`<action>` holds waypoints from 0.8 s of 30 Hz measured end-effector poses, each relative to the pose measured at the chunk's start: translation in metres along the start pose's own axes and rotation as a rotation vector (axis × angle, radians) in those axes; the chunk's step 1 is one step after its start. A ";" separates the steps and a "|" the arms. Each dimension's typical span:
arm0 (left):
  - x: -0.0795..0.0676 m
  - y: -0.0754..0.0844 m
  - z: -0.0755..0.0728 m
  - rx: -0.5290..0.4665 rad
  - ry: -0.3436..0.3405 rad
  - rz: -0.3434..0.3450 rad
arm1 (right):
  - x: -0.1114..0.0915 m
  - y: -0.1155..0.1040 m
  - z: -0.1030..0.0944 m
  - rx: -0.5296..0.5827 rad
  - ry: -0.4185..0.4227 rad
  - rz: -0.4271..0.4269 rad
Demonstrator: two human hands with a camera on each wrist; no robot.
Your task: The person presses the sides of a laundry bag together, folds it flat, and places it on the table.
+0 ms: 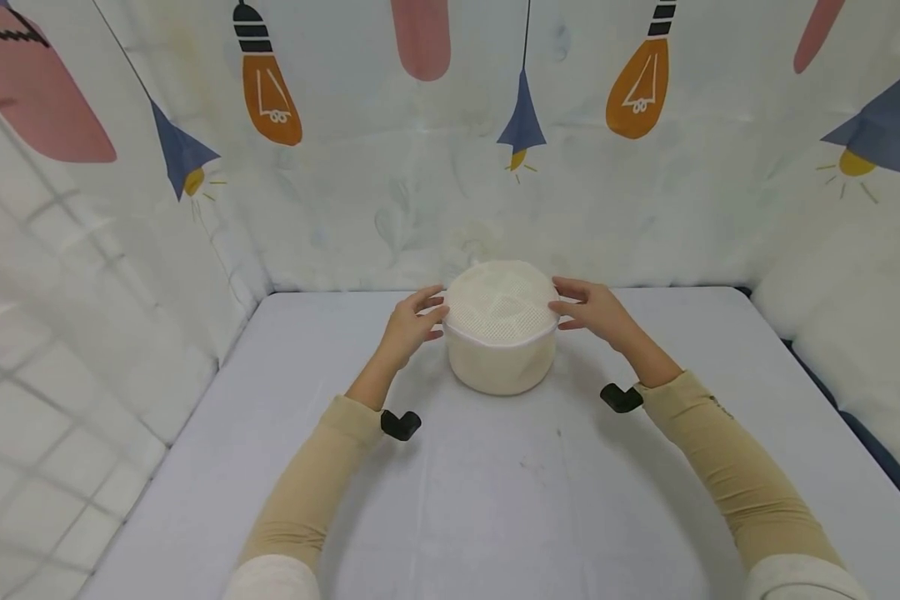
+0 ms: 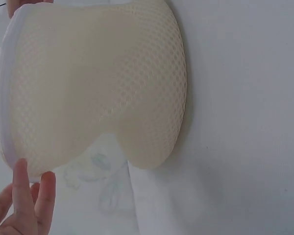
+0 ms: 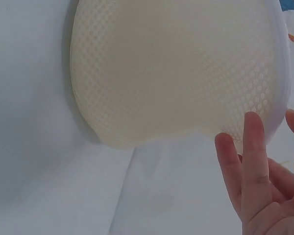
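A cream mesh laundry bag (image 1: 501, 362), round like a drum with a white band around its top edge, stands upright on the white table. My left hand (image 1: 411, 323) is at its left side, fingertips right at the top edge. On the opposite side, my right hand (image 1: 596, 312) has its fingers extended toward the same edge. Both wrist views show the mesh wall of the bag (image 2: 88, 83) dented inward on the side near each hand. In the right wrist view, straight fingers (image 3: 255, 156) touch the mesh just under the white band.
The white table (image 1: 495, 500) reaches back to a hanging cloth (image 1: 330, 208) printed with lamps and bulbs. More pale cloth hangs at the left and right sides. A black wrist mount (image 1: 401, 426) sticks out from the left cuff, and another black mount (image 1: 621, 398) from the right.
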State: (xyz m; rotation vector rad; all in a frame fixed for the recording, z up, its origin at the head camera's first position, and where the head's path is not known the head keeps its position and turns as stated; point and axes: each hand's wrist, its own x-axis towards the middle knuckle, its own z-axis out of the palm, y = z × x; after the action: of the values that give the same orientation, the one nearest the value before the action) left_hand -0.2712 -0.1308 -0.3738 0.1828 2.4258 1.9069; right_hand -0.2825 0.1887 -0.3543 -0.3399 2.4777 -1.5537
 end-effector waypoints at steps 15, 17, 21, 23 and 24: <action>0.003 0.004 0.004 -0.077 0.012 -0.098 | 0.003 0.002 -0.003 0.117 -0.068 0.038; 0.003 0.005 0.004 -0.084 0.012 -0.109 | 0.003 0.002 -0.003 0.117 -0.076 0.043; 0.004 0.004 0.004 -0.094 0.006 -0.123 | 0.003 0.002 -0.004 0.121 -0.095 0.053; 0.005 0.003 0.004 -0.104 -0.006 -0.123 | 0.003 0.003 -0.005 0.123 -0.102 0.055; 0.006 0.003 0.004 -0.108 -0.014 -0.123 | 0.002 0.003 -0.005 0.121 -0.105 0.055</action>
State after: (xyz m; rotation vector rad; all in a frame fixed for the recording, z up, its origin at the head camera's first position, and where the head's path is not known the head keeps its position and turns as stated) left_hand -0.2765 -0.1252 -0.3717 0.0407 2.2607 1.9684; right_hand -0.2863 0.1935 -0.3546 -0.3216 2.2835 -1.6112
